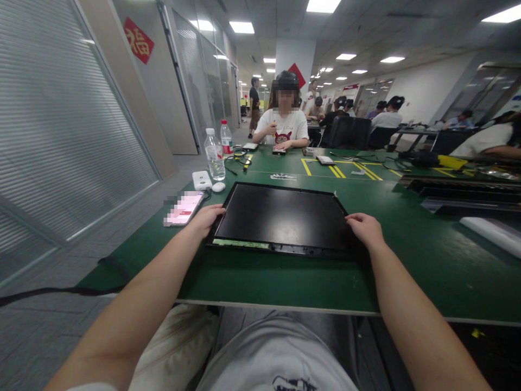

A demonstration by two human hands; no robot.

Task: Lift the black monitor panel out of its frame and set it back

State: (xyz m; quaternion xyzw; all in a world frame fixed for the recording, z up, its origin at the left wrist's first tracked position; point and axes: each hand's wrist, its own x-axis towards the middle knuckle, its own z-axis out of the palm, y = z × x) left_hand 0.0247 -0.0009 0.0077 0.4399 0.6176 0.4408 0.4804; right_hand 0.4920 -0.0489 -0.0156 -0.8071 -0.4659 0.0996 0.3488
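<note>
A black flat display panel (285,214) lies in front of me, dark screen up, with a green circuit strip (240,244) along the left part of its near edge. My left hand (208,218) grips the panel's left edge, thumb and fingers closed on the frame. On the opposite side my right hand (365,228) pinches the right edge. Some of the fingers on both hands are hidden under or behind the rim.
The green table (280,282) carries a phone (186,208), a white device (201,181), and water bottles (214,155) at left. Dark metal strips (459,190) and a white bar (492,236) lie at right. Across the table, a person (281,122) handles a small device.
</note>
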